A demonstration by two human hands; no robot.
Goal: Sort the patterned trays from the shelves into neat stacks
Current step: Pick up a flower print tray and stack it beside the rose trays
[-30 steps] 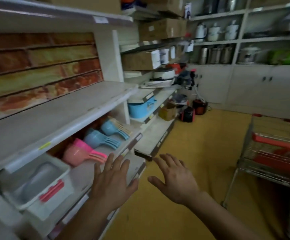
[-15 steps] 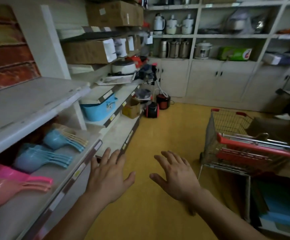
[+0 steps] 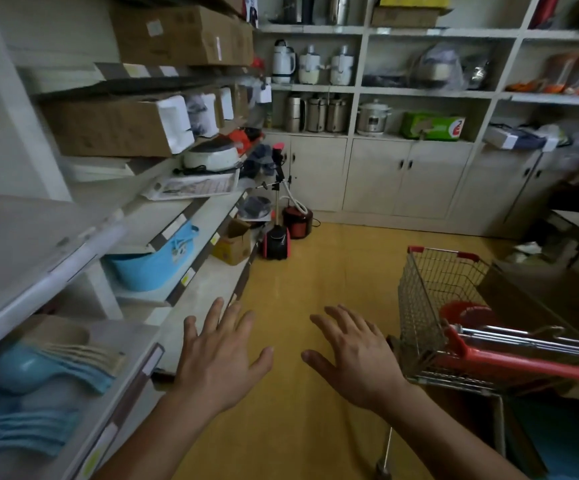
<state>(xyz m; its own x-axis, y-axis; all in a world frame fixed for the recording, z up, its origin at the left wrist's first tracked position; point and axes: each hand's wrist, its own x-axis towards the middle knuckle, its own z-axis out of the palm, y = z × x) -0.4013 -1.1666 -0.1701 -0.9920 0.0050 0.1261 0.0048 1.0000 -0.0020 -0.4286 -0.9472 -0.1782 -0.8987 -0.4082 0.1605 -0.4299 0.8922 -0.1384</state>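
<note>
Both hands hang in front of the person, palms down, fingers spread and straight, holding nothing. The left hand [image 3: 220, 358] hovers just off the front edge of the lower shelf [image 3: 132, 344]; the right hand [image 3: 357, 358] hovers over the yellow floor [image 3: 315, 271], near the front corner of the wire trolley [image 3: 430, 306].

No patterned tray can be made out anywhere in this view, so where the task's trays lie cannot be told from here. That is the first risk: with the trays out of sight, the hands may settle on the wrong goods.

Nearest on the left, a stack of blue scoops [image 3: 38, 368] lies near the front edge of the lower shelf, handles pointing out towards the aisle. A left hand swept along that edge would likely catch the handles and drag the stack to the floor.

On the right, the trolley stands close beside the right forearm, its red handle bar [image 3: 523, 365] jutting across. A quick turn of the arm or a step that way could knock it and set it rolling.

Farther along the left shelving, a blue basket [image 3: 156, 261] sits at the front edge of its shelf and looks easy to nudge off in passing.

Farther still, at the far end of the floor, a small red-and-black appliance [image 3: 276, 242] stands by the shelf end. A cord trails on the floor near it; walking that way with eyes on the shelves invites a trip.
</note>
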